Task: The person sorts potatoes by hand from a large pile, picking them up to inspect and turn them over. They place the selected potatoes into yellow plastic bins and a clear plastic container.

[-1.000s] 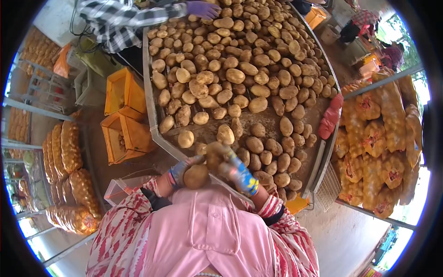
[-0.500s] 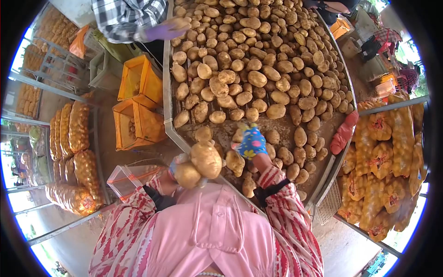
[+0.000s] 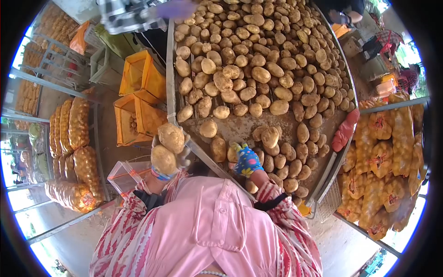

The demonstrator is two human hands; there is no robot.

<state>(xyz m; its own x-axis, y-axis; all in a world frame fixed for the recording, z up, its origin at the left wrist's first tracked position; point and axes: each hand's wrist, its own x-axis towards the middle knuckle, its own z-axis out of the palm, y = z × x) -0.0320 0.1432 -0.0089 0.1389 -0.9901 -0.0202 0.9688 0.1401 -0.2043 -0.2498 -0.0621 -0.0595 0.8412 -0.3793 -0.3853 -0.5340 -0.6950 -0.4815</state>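
At the near left edge of the sorting tray, the fingers of the left hand (image 3: 168, 157) are curled shut around two potatoes (image 3: 171, 137), one stacked above the other, the pale glove only just showing behind them. The load is held out beyond the tray's metal rim (image 3: 170, 99), over the ground beside it, with a clear plastic crate (image 3: 123, 177) just below and the orange crates (image 3: 138, 99) a little further off. Holding two at once looks like a way to clear more per reach, and the curled grip seems to be what keeps the upper one from rolling off. Both are large, rounded, tan-skinned and dusty, the upper one flecked with darker marks.

The right hand (image 3: 248, 160), in a blue flowered glove, lies palm down on the worktop among loose potatoes near the front edge; its fingers (image 3: 238, 148) look spread and bent over one, but whether they have closed on it I cannot tell. A bare, soil-stained strip of tray bed (image 3: 240, 124) runs just beyond it, and past that the main heap of potatoes (image 3: 263, 60) fills the tray to its far end.

Beyond the heap, a co-worker's checked sleeve (image 3: 129, 16) and purple-gloved hand (image 3: 177, 9) reach in from the far left corner. Filled net sacks (image 3: 74, 134) stand at the left, and more sacks (image 3: 383, 157) hang at the right.
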